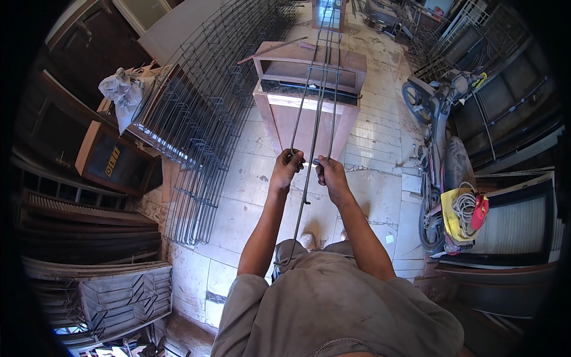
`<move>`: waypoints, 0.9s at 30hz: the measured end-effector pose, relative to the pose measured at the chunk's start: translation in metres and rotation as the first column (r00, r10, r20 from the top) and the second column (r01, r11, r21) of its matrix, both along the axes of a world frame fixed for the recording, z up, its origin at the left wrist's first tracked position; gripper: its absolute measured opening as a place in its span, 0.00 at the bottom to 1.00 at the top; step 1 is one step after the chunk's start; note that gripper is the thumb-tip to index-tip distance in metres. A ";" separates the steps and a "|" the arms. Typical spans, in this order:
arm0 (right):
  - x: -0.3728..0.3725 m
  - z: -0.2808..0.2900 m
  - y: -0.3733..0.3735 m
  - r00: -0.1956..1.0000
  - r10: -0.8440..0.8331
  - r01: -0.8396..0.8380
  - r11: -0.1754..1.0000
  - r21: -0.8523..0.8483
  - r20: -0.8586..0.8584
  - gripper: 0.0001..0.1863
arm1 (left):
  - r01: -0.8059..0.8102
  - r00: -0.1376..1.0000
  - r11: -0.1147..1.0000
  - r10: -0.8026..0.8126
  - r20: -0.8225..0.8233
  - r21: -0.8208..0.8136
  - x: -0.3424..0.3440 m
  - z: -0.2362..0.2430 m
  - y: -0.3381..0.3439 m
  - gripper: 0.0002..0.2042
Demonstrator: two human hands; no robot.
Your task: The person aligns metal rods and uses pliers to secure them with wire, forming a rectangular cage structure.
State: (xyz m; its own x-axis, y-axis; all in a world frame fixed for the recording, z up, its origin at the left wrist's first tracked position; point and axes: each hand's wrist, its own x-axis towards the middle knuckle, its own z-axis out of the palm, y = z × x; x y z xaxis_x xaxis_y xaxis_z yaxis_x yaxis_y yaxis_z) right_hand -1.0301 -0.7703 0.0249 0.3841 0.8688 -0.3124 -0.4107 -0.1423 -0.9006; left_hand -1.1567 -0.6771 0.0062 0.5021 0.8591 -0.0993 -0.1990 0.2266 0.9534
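Long bent steel rods (317,113) with crosspieces stretch from near my waist across a pinkish wooden cabinet (273,119) and toward the back. My left hand (289,168) grips the left rod, its fingers curled round it. My right hand (329,175) is closed at the end of the right rod, thumb and fingers pinched on it. A longer rod runs down between my hands, and its bent end lies near my body. The cabinet has an open compartment near its top, under the rods.
Wire rebar cages (202,137) run along the left, beside stacked doors and boards (89,232) and a white bundle (122,95). A motorbike (452,160) with a yellow bag (452,220) stands on the right, near leaning panels (511,220). My feet are on a tiled floor (238,196).
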 end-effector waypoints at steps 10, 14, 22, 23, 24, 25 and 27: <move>-0.003 -0.002 -0.002 0.999 0.002 0.000 0.999 -0.046 0.050 0.16 | -0.026 1.000 0.998 0.026 0.010 -0.054 -0.002 0.001 -0.003 0.11; -0.002 0.003 -0.004 1.000 -0.005 0.005 1.000 0.021 0.027 0.14 | -0.004 0.999 0.998 0.007 -0.054 0.058 -0.005 -0.006 -0.002 0.11; -0.001 0.009 -0.006 1.000 0.008 -0.007 0.999 0.044 -0.009 0.13 | -0.013 0.987 0.997 0.024 -0.156 0.073 -0.004 -0.016 -0.003 0.11; -0.002 0.009 -0.006 1.000 0.003 -0.003 1.000 0.024 -0.010 0.13 | -0.012 0.988 0.997 0.023 -0.151 0.073 -0.004 -0.016 -0.003 0.11; -0.002 0.009 -0.006 1.000 -0.001 0.001 1.000 0.005 -0.011 0.13 | -0.011 0.989 0.997 0.021 -0.145 0.073 -0.004 -0.016 -0.002 0.11; -0.002 0.009 -0.006 1.000 0.003 -0.003 1.000 0.016 -0.003 0.13 | -0.009 0.990 0.997 0.019 -0.141 0.073 -0.004 -0.015 -0.002 0.11; -0.002 0.011 -0.006 1.000 0.010 -0.010 0.999 0.038 0.013 0.13 | -0.003 0.990 0.995 0.016 -0.139 0.095 -0.005 -0.013 -0.002 0.11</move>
